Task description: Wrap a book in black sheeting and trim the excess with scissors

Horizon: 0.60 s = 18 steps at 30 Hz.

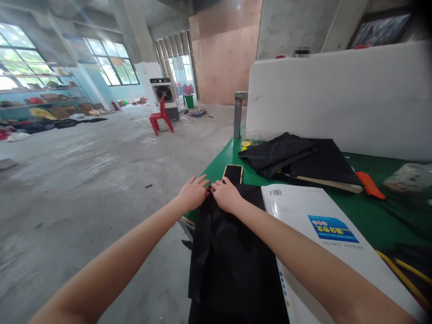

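Observation:
A black sheet (241,261), which looks like thin fabric or paper, lies along the table's left edge, partly folded over on its left side. My left hand (194,195) is at the sheet's far left corner, thumb and forefinger closed at its edge and the other fingers spread. Right beside it, my right hand (225,196) pinches the same folded edge, fingers curled down. A white book (300,207) with a blue label lies face down on the sheet's right side. Just beyond my right hand lies a phone (233,173) with a dark screen.
On the green table (219,157) sit a black-covered book (324,164), another black folded sheet (276,153), an orange-handled tool (370,184) and a clear plastic bag (408,180). A white panel (337,99) stands behind. Across the floor are a red chair (162,118) and an air cooler (165,96).

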Available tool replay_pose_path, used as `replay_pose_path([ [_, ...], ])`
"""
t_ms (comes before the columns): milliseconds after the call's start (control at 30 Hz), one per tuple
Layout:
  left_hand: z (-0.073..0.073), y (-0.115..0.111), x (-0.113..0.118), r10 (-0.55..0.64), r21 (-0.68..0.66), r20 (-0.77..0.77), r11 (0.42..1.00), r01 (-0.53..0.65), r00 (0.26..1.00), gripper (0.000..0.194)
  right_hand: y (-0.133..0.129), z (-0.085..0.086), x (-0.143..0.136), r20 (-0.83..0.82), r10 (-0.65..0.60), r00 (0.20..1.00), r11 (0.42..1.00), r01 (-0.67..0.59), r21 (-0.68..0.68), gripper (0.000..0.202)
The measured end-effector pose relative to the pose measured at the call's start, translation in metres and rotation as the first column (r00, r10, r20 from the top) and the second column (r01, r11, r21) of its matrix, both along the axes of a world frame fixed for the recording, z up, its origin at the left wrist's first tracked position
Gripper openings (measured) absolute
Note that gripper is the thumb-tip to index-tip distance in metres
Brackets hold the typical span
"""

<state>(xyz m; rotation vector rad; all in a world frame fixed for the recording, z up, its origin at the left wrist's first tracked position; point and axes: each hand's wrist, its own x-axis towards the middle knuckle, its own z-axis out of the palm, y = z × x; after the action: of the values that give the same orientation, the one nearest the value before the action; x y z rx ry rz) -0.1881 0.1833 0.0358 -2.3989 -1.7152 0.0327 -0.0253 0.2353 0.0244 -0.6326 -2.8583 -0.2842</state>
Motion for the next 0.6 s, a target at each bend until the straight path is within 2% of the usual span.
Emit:
replay_pose_path([
  [167,0.001,-0.001,0.011,-0.006,-0.012,0.003,1.0,0.006,1.0,0.026,-0.011,-0.001,-0.002,-0.024,-0.005,1.0,1.0,0.004,-0.017,0.025],
  [300,0.0,-0.003,0.01,0.073,-0.009,0.061,0.997,-0.072,0.996,0.024,-0.017,0.005,0.011,-0.099,-0.067,0.993,0.997,0.063,-0.041,0.034],
  [433,-0.005,0.002,0.001,0.205,-0.039,0.151,0.979,-0.202,0.967,0.025,-0.027,0.03,0.046,-0.216,-0.135,0.967,0.991,0.129,-0.044,0.04],
  [600,-0.013,0.012,-0.005,0.305,-0.065,0.276,0.952,-0.299,0.911,0.026,-0.061,0.066,0.112,-0.295,-0.206,0.933,0.979,0.197,-0.06,0.032],
])
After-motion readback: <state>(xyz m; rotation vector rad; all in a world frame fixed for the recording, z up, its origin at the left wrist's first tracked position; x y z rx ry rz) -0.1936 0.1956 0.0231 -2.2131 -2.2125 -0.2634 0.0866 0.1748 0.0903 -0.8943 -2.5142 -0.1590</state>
